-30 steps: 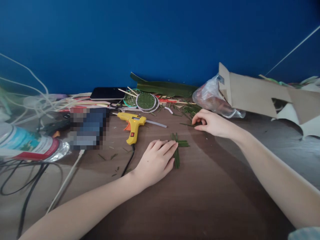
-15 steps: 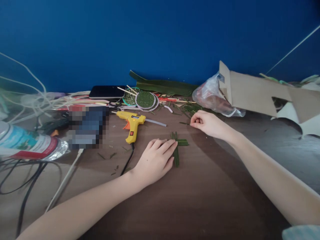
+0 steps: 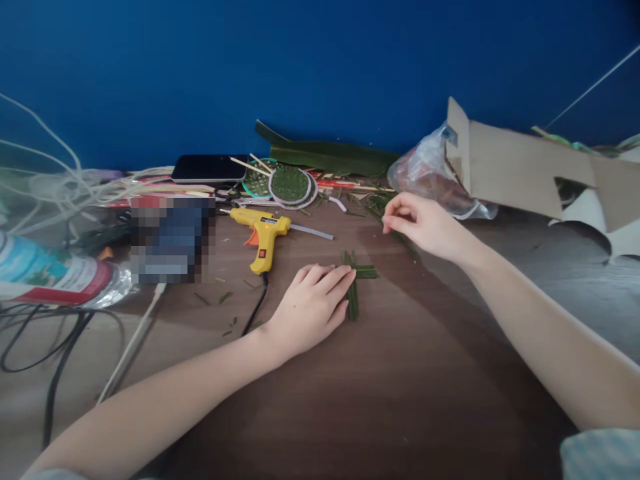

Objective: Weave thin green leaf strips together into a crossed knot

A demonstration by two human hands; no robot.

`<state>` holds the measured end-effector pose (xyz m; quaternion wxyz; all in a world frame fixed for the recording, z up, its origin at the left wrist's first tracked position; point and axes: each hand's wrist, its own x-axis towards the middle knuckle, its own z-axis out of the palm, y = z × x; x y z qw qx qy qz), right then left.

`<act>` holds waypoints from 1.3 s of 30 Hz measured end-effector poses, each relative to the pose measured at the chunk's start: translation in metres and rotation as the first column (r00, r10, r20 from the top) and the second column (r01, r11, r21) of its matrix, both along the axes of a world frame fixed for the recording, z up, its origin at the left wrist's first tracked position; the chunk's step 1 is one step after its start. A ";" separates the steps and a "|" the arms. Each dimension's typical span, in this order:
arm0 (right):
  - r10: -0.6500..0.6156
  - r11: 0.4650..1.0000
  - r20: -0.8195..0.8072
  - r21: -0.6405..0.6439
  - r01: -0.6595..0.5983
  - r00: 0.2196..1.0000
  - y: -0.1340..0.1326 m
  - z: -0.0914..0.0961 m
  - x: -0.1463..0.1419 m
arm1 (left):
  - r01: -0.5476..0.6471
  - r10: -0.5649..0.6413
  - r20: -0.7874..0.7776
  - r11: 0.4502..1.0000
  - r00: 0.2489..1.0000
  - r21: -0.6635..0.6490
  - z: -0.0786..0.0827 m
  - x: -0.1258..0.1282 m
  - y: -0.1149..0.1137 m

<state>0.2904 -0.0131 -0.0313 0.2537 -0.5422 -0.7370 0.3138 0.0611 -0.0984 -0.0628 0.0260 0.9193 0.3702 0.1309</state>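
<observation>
My left hand (image 3: 310, 307) lies flat on the brown table, fingers stretched out, fingertips pressing on a small cross of green leaf strips (image 3: 354, 293). My right hand (image 3: 423, 223) is raised a little above the table farther back, fingers pinched on a thin green leaf strip (image 3: 403, 241) that trails down to the right. A scatter of loose green strips (image 3: 373, 208) lies just behind that hand.
A yellow glue gun (image 3: 263, 237) with a black cord lies left of the strips. Behind are round woven green discs (image 3: 290, 185), a phone (image 3: 210, 168), long leaves (image 3: 330, 157), a plastic bag (image 3: 430, 177), cardboard (image 3: 525, 173). A bottle (image 3: 55, 277) and cables (image 3: 55, 200) crowd the left.
My right hand closed on a thin leaf strip and lifted it off the table, back and up. My left hand stayed on the crossed strips.
</observation>
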 end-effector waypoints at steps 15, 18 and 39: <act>-0.038 0.998 -0.168 -0.057 0.028 0.985 -0.001 -0.007 -0.005 | -0.005 0.005 0.004 1.000 1.000 -0.002 -0.002 -0.001 -0.001; -0.104 0.994 -0.323 -0.072 0.085 0.941 0.003 -0.011 -0.001 | -0.005 0.005 0.000 1.000 1.000 -0.003 -0.002 -0.001 -0.001; 0.187 0.982 0.020 0.011 -0.188 0.982 -0.020 -0.013 -0.034 | -0.001 0.001 -0.012 1.000 1.000 -0.010 0.001 0.000 -0.001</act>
